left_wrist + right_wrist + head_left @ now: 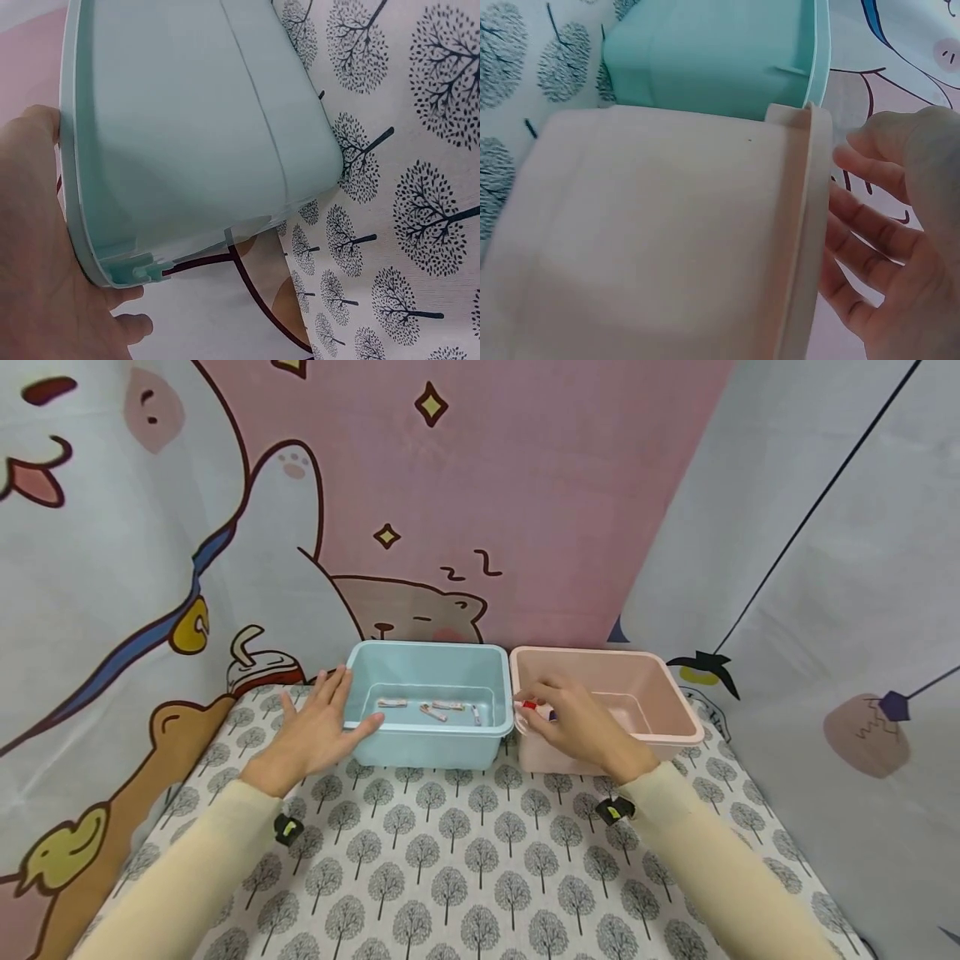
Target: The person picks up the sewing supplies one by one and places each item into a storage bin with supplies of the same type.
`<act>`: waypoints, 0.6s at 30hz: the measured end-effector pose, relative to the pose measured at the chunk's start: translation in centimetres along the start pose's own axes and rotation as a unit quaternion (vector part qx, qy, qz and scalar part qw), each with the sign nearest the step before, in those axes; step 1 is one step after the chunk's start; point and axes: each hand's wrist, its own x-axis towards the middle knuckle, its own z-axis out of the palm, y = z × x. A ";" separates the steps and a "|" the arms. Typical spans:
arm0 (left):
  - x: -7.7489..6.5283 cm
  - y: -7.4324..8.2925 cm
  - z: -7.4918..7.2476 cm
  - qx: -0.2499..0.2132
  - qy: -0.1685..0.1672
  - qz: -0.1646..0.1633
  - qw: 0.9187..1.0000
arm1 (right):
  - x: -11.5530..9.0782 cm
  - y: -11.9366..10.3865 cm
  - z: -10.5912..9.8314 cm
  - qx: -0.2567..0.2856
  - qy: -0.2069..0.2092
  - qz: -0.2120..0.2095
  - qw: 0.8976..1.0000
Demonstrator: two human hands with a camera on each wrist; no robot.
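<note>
My left hand [311,731] rests at the left rim of a light blue plastic bin [427,747], fingers spread and straight, thumb over the front corner. In the left wrist view the same hand [45,247] touches the bin's rim. Inside the blue bin lie several small slim pale strips [447,705]. My right hand [577,722] is over the left side of a pink bin [660,693], pinching a small red-and-white piece [529,704] between thumb and fingers. Something dark blue [553,715] shows below the fingers. In the right wrist view the pinched piece is hidden.
Both bins stand side by side at the back of a table with a tree-print cloth [450,860]. A printed cartoon curtain [562,485] hangs right behind them. Small dark devices [288,829] sit at the wrists.
</note>
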 end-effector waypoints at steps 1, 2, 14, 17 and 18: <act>0.0 0.0 0.1 0.001 0.001 0.001 1.000 | -0.5 0.0 0.0 -0.005 0.007 -0.001 1.000; 0.1 0.0 0.1 0.001 0.002 0.002 1.000 | -1.0 0.0 0.0 -0.012 0.014 -0.002 1.000; -1.4 1.8 -0.2 0.031 0.049 0.040 0.998 | -6.6 -0.3 -0.5 -0.061 0.049 0.023 0.997; -2.1 3.0 -0.3 0.035 0.052 0.053 0.997 | -7.7 -0.2 -0.9 -0.086 0.048 0.026 0.995; -2.4 3.3 -0.4 0.037 0.054 0.057 0.996 | -8.0 -0.2 -0.9 -0.094 0.047 0.027 0.994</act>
